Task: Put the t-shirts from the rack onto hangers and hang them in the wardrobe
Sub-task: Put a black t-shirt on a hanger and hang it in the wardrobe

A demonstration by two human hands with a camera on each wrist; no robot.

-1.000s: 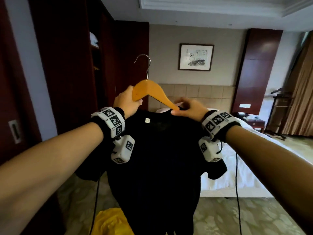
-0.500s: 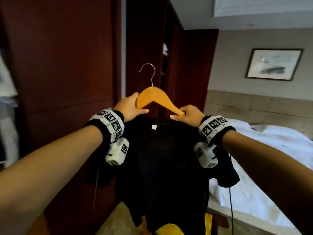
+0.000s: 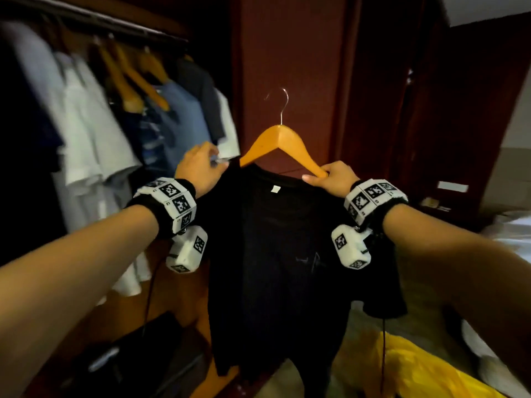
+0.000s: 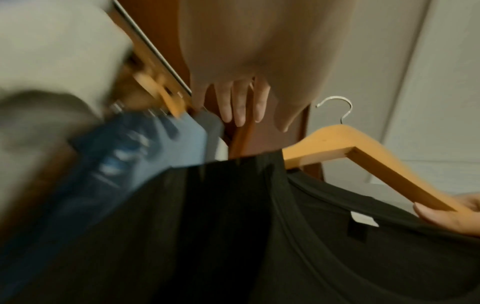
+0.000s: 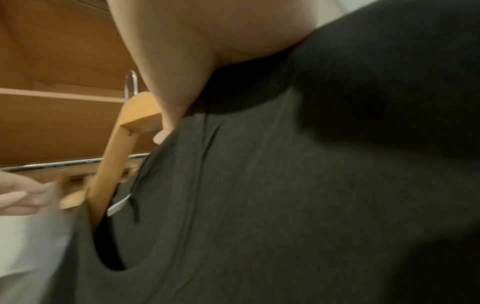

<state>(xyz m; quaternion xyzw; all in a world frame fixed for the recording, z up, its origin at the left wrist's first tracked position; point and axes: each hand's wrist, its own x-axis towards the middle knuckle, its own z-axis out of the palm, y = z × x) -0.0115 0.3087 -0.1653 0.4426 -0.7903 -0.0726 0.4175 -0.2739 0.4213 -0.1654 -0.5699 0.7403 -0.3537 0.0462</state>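
A black t-shirt (image 3: pixel 275 254) hangs on a wooden hanger (image 3: pixel 281 142) with a metal hook (image 3: pixel 283 101), held up in front of the open wardrobe. My right hand (image 3: pixel 321 175) grips the hanger's right arm together with the shirt's shoulder; its thumb (image 4: pixel 441 214) lies under the wood. My left hand (image 3: pixel 214 159) is off the hanger, fingers (image 4: pixel 241 102) straight, at the edge of the clothes hung on the wardrobe rail (image 3: pixel 115 24). The left arm of the hanger (image 4: pixel 363 156) sits inside the collar of the t-shirt (image 4: pixel 233 236).
Several shirts, white (image 3: pixel 86 124) and blue (image 3: pixel 178 124), hang blurred on wooden hangers at the left. A dark red wardrobe panel (image 3: pixel 287 53) stands behind the hook. A yellow garment (image 3: pixel 416 369) lies low right, the white bed (image 3: pixel 511 237) further right, and a dark object (image 3: pixel 129 354) low inside the wardrobe.
The view has swung left from the bed to the open wardrobe. My left hand has let go of the hanger's left arm and reached toward the hung clothes. My right hand keeps its grip.
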